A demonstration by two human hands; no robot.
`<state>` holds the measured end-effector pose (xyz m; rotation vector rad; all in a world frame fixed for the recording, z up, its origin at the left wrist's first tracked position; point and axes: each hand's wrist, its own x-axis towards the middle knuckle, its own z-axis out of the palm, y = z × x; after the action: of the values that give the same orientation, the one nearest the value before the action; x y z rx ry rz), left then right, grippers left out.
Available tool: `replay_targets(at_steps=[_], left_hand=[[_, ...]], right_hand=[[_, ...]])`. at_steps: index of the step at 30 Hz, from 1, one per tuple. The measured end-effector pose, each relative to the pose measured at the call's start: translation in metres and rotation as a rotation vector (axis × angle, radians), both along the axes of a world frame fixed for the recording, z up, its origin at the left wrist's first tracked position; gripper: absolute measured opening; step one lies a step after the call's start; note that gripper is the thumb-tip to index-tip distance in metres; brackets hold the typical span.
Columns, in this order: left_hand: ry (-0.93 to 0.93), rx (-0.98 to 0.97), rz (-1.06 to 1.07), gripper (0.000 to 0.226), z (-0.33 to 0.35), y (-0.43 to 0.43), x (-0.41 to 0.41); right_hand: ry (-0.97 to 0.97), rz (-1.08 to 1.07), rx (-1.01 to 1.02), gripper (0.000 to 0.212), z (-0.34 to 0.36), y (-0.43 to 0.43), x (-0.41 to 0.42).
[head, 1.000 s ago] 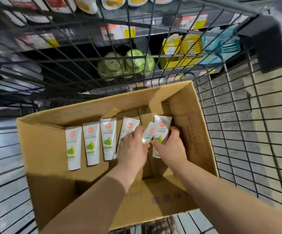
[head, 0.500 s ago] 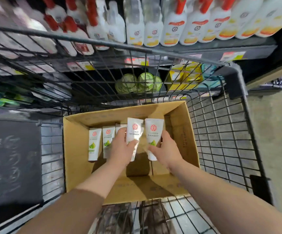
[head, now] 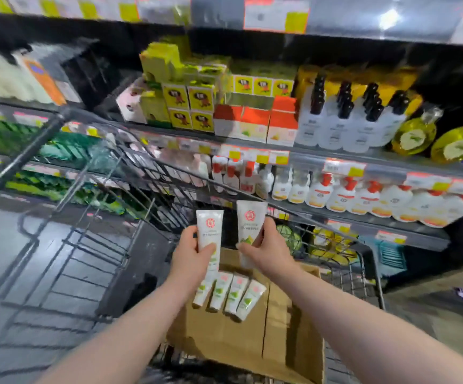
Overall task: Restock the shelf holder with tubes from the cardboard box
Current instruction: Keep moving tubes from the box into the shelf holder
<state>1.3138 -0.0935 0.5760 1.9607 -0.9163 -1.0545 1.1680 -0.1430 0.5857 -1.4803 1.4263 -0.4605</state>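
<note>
Tubes [head: 229,292], four and white, lying side by side on the floor of the open cardboard box [head: 252,342], long axes running away from the camera and fanned a little, red emblems at the far ends, green print at the near ends. Box standing in a wire cart [head: 25,156]. Above the box, left hand [head: 190,259] clasping the left tube [head: 209,225] round its lower half, thumb across the front; right hand [head: 266,250] clasping the right tube [head: 251,217] likewise. Both held near upright, wide flat ends up, emblems on top, close together yet apart. Beyond the cart, shelves [head: 307,157]: white pump bottles [head: 343,195] with red tops below, yellow cartons [head: 188,106] and dark-capped bottles [head: 343,120] above.
</note>
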Motion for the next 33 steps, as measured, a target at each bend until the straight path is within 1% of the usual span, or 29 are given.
replay_targets(at_steps=[3, 7, 9, 13, 15, 18, 20, 23, 25, 30, 33], left_hand=[[-0.026, -0.073, 0.095, 0.050, 0.042, 0.008, 0.022], [-0.073, -0.161, 0.188, 0.043, 0.092, 0.022, 0.059], [-0.093, -0.190, 0.242, 0.040, 0.113, 0.034, 0.080], [-0.122, -0.241, 0.328, 0.043, 0.144, 0.063, 0.130], [-0.142, -0.259, 0.372, 0.042, 0.156, 0.082, 0.159], [-0.132, -0.307, 0.394, 0.037, 0.172, 0.118, 0.206], [-0.156, -0.331, 0.398, 0.035, 0.179, 0.149, 0.244], [-0.213, -0.327, 0.421, 0.034, 0.191, 0.203, 0.309], [-0.256, -0.341, 0.442, 0.035, 0.201, 0.240, 0.356], [-0.222, -0.425, 0.534, 0.037, 0.231, 0.315, 0.455], [-0.201, -0.489, 0.527, 0.029, 0.238, 0.340, 0.496]], right_hand=[[-0.039, 0.071, -0.091, 0.049, 0.042, -0.008, 0.028], [-0.103, 0.169, -0.179, 0.041, 0.089, -0.004, 0.069], [-0.092, 0.242, -0.244, 0.040, 0.109, 0.002, 0.092], [-0.075, 0.370, -0.358, 0.034, 0.145, 0.022, 0.143], [-0.107, 0.407, -0.371, 0.033, 0.158, 0.037, 0.173], [-0.096, 0.455, -0.388, 0.028, 0.172, 0.066, 0.228], [-0.127, 0.468, -0.355, 0.026, 0.179, 0.092, 0.272], [-0.222, 0.480, -0.309, 0.032, 0.189, 0.140, 0.345], [-0.250, 0.517, -0.313, 0.035, 0.196, 0.173, 0.395], [-0.302, 0.589, -0.312, 0.032, 0.217, 0.236, 0.492], [-0.308, 0.615, -0.329, 0.034, 0.231, 0.254, 0.531]])
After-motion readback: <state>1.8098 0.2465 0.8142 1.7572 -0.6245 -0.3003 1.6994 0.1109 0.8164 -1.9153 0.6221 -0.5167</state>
